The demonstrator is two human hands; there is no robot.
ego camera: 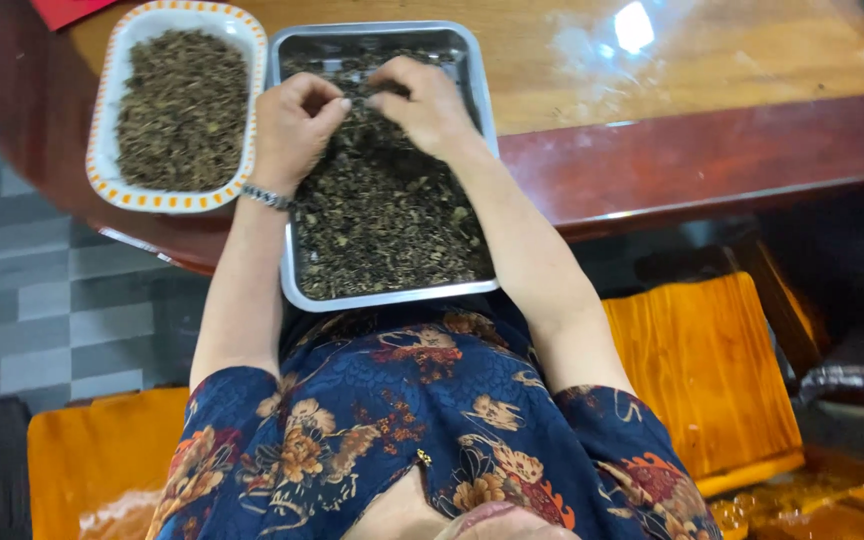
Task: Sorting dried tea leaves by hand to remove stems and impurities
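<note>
Both hands work over a metal tray point(289, 270) filled with dried dark leaves point(392, 225). The left hand point(292, 125) has its fingers curled, pinching leaves at the tray's far end; the right hand point(427, 105) lies beside it, its grip also closed on leaves. A white dish point(104, 150) of leaves sits just left, on a wooden tabletop point(652, 60). Grey floor tiles point(42, 300) below.

bright, sharp; glare on table point(652, 50)
</note>
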